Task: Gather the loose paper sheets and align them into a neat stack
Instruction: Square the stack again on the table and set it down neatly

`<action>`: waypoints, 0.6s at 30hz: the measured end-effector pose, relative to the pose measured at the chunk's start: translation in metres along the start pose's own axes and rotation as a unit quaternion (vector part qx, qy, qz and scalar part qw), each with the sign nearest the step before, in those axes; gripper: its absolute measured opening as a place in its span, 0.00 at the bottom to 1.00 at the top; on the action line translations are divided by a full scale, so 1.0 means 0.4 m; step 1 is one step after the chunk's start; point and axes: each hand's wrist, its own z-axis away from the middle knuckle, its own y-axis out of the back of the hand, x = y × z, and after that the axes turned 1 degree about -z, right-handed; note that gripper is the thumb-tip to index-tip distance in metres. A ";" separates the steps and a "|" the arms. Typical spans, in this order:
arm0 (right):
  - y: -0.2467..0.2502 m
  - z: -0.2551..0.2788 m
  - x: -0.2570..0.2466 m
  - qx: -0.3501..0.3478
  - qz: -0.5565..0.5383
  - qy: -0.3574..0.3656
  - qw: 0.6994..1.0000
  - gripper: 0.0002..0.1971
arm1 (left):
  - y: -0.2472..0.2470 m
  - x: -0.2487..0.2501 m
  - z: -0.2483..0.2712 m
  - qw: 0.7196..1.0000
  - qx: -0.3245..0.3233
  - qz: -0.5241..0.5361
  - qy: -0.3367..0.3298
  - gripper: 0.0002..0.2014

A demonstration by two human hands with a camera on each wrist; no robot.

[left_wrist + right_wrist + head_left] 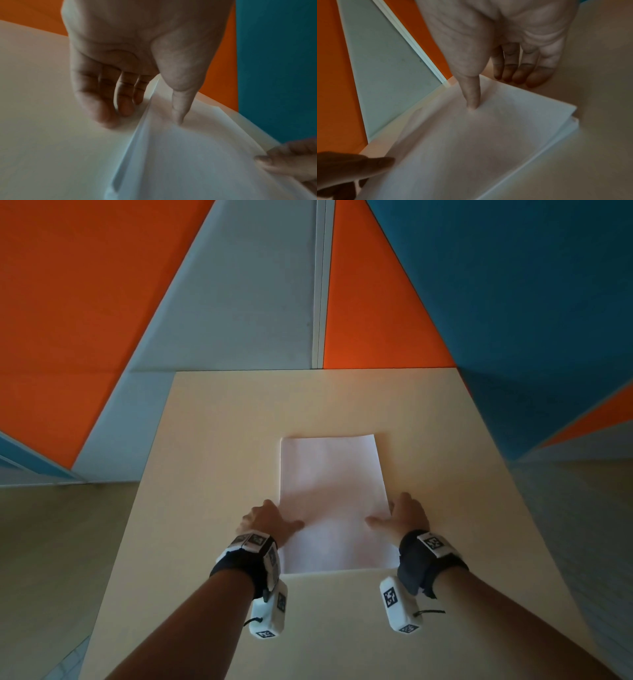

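Between two hands on a pale beige surface (212,440), white paper sheets (332,491) lie gathered in one pile, long edges running away from the person. Left hand (265,520) sits at the pile's left edge, thumb laid flat on the top sheet, fingers down on the surface just outside the edge; the left wrist view shows those fingers (126,97) loosely bent beside the paper's side, with the sheets' left edge slightly lifted and fanned near the thumb. Right hand (402,513) mirrors it at the right edge: thumb tip pressing the top sheet, fingers (522,73) straight and together, tips on the surface just beyond the paper. Each grip is apart, nothing pinched or enclosed. At the corner nearest the right wrist, lower sheets poke out a little past the top one, so the pile is not fully squared. Beyond the thumbs, the far end of the pile lies flat. Orange, grey and blue wall panels (85,285) stand behind the surface.
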 end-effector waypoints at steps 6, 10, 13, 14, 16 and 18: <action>0.018 0.039 0.045 -0.007 0.010 0.003 1.000 0.14 | -0.006 -0.041 0.016 0.994 -0.009 0.105 -0.002 0.23; 0.015 0.071 0.063 -0.058 0.067 -0.014 0.996 0.07 | -0.027 -0.044 0.047 0.986 -0.024 0.167 -0.014 0.14; 0.012 0.088 0.058 -0.057 0.064 -0.011 0.996 0.05 | -0.029 -0.040 0.068 0.984 -0.032 0.175 -0.005 0.10; 0.016 0.092 0.054 -0.058 0.065 -0.009 0.996 0.05 | -0.030 -0.042 0.067 0.982 -0.029 0.186 0.001 0.09; 0.033 0.098 0.047 -0.061 0.079 -0.003 0.995 0.08 | -0.032 -0.048 0.063 0.976 -0.015 0.217 0.008 0.10; 0.038 0.101 0.046 -0.055 0.089 0.002 0.994 0.09 | -0.035 -0.050 0.057 0.976 -0.018 0.217 0.005 0.14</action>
